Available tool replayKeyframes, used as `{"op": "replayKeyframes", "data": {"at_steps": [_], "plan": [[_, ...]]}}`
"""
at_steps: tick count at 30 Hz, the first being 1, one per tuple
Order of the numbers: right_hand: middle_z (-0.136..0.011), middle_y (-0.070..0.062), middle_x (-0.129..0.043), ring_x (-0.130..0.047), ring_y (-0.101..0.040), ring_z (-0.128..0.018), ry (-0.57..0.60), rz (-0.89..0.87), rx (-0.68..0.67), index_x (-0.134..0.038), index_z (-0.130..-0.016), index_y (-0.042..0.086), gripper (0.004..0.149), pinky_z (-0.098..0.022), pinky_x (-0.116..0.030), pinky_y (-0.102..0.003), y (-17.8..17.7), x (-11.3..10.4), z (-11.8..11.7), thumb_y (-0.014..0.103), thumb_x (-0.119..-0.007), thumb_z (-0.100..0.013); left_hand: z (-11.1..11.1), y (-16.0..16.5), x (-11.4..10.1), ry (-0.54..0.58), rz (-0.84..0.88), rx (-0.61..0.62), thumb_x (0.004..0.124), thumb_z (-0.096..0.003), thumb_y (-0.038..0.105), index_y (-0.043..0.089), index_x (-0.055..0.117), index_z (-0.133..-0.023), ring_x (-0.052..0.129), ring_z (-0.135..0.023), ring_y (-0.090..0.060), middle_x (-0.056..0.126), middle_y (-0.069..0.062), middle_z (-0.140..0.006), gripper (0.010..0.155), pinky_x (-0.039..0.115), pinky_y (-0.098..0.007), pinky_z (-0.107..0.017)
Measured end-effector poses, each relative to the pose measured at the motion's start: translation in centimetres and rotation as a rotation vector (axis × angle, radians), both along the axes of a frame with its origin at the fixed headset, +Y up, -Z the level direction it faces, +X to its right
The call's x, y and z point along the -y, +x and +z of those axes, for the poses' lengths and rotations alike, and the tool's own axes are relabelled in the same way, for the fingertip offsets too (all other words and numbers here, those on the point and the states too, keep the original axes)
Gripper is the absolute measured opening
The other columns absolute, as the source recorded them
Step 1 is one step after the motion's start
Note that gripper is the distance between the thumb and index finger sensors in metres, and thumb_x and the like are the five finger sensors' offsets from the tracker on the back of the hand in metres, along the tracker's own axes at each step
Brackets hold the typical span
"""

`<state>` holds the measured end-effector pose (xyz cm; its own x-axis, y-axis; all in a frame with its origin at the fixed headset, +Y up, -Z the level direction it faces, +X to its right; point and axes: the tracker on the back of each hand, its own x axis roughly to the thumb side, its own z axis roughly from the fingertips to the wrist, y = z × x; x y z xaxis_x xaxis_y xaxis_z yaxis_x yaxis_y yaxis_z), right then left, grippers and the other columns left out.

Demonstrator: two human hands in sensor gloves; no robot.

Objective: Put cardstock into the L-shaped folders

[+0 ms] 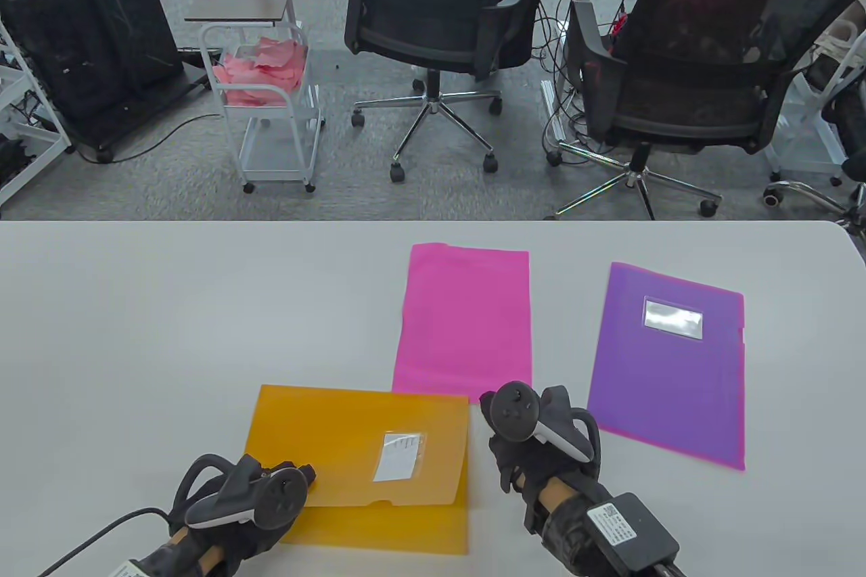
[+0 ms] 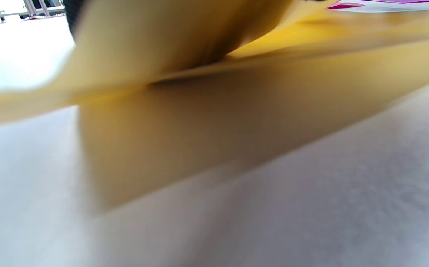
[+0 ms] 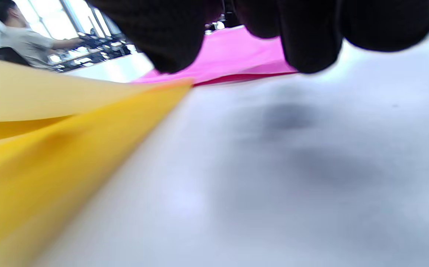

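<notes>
An orange L-shaped folder with a white label lies at the front of the table, a yellow sheet showing under its lower edge. My left hand holds the folder's left edge. The left wrist view shows the top flap lifted off the lower layer. My right hand hovers empty by the folder's right edge, fingers curled above the table. A pink cardstock sheet lies just beyond it, also seen in the right wrist view. A purple folder lies to the right.
The white table has bare room on its left half. Beyond its far edge stand two office chairs and a white cart holding pink sheets.
</notes>
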<state>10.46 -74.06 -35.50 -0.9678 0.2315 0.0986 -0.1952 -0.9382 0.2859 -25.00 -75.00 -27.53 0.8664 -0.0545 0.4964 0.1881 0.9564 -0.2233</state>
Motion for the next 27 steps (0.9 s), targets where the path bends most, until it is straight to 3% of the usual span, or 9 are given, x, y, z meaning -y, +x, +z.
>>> {"op": "replayKeyframes", "data": {"at_steps": [4, 8, 12, 21, 27], "plan": [[-0.110, -0.016, -0.019, -0.033, -0.045, -0.093, -0.149, 0.110, 0.079, -0.023, -0.102, 0.028, 0.086, -0.061, -0.055, -0.057, 0.1, 1.9, -3.3, 0.048, -0.079, -0.040, -0.1, -0.4, 0.0, -0.018, 0.015, -0.005, 0.064, -0.0470, 0.047, 0.027, 0.066, -0.099, 0.098, -0.076, -0.031, 0.084, -0.008, -0.096, 0.056, 0.085, -0.050, -0.058], [-0.111, -0.007, -0.020, -0.025, -0.042, -0.093, -0.244, 0.044, 0.125, -0.028, -0.101, 0.031, 0.079, -0.061, -0.049, -0.058, 0.3, 3.1, -5.3, 0.049, -0.075, -0.040, -0.1, -0.4, -0.1, -0.022, 0.009, 0.003, 0.063, -0.0470, 0.048, 0.027, 0.065, -0.100, 0.098, -0.076, -0.031, 0.083, -0.008, -0.097, 0.056, 0.085, -0.050, -0.058], [-0.108, -0.009, -0.040, -0.043, -0.043, -0.091, -0.105, 0.122, 0.136, -0.047, -0.097, 0.028, 0.065, -0.058, -0.058, -0.056, -0.6, 2.6, -5.5, 0.042, -0.076, -0.040, -0.1, -0.5, -0.1, -0.021, 0.009, 0.024, 0.063, -0.0469, 0.048, 0.027, 0.066, -0.100, 0.098, -0.076, -0.032, 0.083, -0.009, -0.097, 0.057, 0.084, -0.050, -0.058], [-0.101, -0.016, -0.058, -0.060, -0.042, -0.087, 0.014, 0.291, 0.110, -0.054, -0.093, 0.022, 0.059, -0.056, -0.066, -0.054, -2.5, 2.4, -5.4, 0.045, -0.072, -0.042, 0.2, -0.1, 0.1, 0.015, -0.041, 0.065, 0.063, -0.0467, 0.049, 0.026, 0.065, -0.100, 0.100, -0.076, -0.032, 0.084, -0.010, -0.096, 0.058, 0.085, -0.050, -0.057], [-0.094, -0.016, -0.071, -0.074, -0.040, -0.080, 0.084, 0.140, 0.224, -0.061, -0.088, 0.019, 0.051, -0.051, -0.073, -0.052, -1.8, 1.4, -5.7, 0.041, -0.068, -0.043, 0.2, 0.0, 0.1, 0.026, -0.041, 0.073, 0.063, -0.0465, 0.049, 0.026, 0.066, -0.099, 0.100, -0.075, -0.033, 0.084, -0.010, -0.095, 0.058, 0.085, -0.050, -0.057]]}}
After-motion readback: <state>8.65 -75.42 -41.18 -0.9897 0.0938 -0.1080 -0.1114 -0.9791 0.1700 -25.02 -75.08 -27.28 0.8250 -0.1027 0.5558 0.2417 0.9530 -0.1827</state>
